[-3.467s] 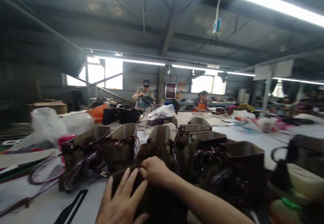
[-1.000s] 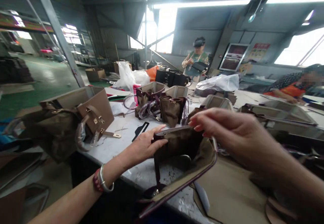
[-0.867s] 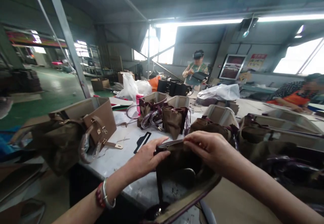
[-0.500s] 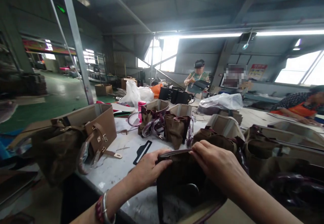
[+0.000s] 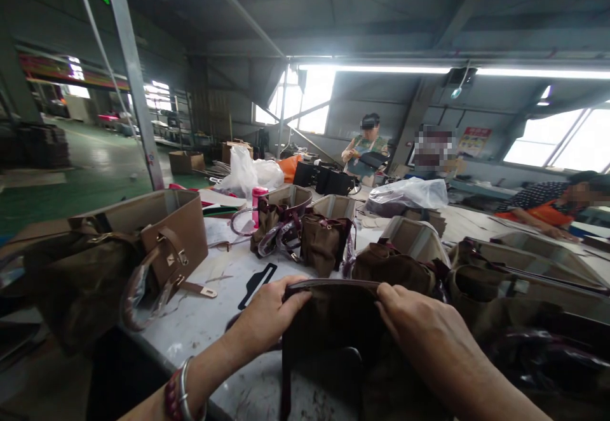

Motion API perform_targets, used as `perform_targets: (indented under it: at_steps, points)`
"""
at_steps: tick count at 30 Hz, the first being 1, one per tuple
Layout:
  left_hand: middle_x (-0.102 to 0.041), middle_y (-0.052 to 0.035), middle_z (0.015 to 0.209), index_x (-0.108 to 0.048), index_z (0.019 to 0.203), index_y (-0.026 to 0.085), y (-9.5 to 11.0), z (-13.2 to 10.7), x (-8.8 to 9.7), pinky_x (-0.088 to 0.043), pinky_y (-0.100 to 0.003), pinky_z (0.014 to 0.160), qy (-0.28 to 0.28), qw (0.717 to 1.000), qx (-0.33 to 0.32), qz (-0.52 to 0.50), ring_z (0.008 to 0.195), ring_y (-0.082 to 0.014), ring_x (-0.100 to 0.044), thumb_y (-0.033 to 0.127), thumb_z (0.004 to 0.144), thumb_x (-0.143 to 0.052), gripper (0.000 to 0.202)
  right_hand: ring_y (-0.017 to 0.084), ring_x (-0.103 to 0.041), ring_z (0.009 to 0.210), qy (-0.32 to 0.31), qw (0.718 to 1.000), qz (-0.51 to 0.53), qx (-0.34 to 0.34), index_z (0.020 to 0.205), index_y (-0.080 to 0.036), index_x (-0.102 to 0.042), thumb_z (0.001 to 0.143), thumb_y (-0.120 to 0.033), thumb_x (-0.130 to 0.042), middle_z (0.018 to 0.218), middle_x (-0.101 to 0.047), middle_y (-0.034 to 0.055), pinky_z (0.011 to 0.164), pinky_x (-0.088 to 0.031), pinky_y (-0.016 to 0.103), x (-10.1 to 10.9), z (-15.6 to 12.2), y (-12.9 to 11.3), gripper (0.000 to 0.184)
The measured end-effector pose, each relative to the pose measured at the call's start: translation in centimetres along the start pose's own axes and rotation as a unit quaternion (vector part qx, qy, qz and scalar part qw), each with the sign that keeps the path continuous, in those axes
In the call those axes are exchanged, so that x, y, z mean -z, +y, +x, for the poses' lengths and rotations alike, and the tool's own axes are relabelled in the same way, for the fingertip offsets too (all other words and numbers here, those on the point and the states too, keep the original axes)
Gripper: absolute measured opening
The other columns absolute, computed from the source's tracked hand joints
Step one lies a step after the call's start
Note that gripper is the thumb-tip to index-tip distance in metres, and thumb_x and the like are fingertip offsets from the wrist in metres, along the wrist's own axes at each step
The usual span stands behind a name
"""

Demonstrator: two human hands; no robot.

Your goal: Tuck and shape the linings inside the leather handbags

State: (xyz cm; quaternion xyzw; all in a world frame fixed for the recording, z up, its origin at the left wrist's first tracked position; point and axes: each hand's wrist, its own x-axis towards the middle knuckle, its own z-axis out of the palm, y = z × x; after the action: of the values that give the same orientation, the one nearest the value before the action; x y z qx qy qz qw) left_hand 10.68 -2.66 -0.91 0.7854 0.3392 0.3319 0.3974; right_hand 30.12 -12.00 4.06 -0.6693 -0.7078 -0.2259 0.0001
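A dark brown handbag stands on the grey worktable right in front of me. My left hand grips the left end of its top rim, fingers curled over the edge. My right hand is closed on the right end of the same rim. Bracelets circle my left wrist. The lower part of the bag falls out of the picture.
Several more brown handbags stand in rows across the table. A tan bag sits at the left edge. A black flat cut-out lies near my left hand. Two other people work at the far end and the right.
Both hands were pressing on a bag, then pulled its mouth open. They have now spread apart to the two ends of the rim and the bag stands more upright.
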Motion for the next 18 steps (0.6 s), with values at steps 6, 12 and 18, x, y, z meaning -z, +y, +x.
perform_targets:
  at_steps: [6, 12, 18]
  points:
    - [-0.062, 0.0009, 0.089, -0.06, 0.097, 0.021, -0.3, 0.4, -0.2, -0.04, -0.022, 0.075, 0.03, 0.999, 0.019, 0.001, 0.085, -0.016, -0.054, 0.033, 0.079, -0.044, 0.026, 0.01, -0.052, 0.053, -0.097, 0.967, 0.122, 0.201, 0.066, -0.021, -0.053, 0.069, -0.003, -0.048, 0.063, -0.059, -0.0032, 0.047, -0.03, 0.022, 0.8, -0.7, -0.8, 0.018]
    - [-0.063, 0.0015, 0.085, -0.06, 0.092, 0.021, -0.3, 0.6, -0.5, -0.04, -0.022, 0.073, 0.036, 0.999, 0.016, -0.008, 0.081, -0.0153, -0.055, 0.028, 0.077, -0.045, 0.022, 0.009, -0.057, 0.06, -0.236, 0.933, 0.19, 0.195, 0.067, -0.02, -0.059, 0.067, -0.007, -0.05, 0.066, -0.062, -0.003, 0.054, -0.036, 0.016, 2.0, -0.4, -1.1, 0.016]
    - [-0.064, 0.0013, 0.082, -0.062, 0.095, 0.02, 0.8, 0.3, -0.8, -0.04, -0.021, 0.072, 0.012, 0.998, 0.004, -0.064, 0.08, -0.0153, -0.056, 0.027, 0.076, -0.045, 0.027, 0.024, -0.06, 0.075, -0.225, 0.966, 0.11, 0.066, 0.076, -0.019, -0.062, 0.072, -0.027, -0.056, 0.082, -0.063, 0.0059, 0.063, -0.043, 0.03, 1.4, -0.4, -0.5, 0.01]
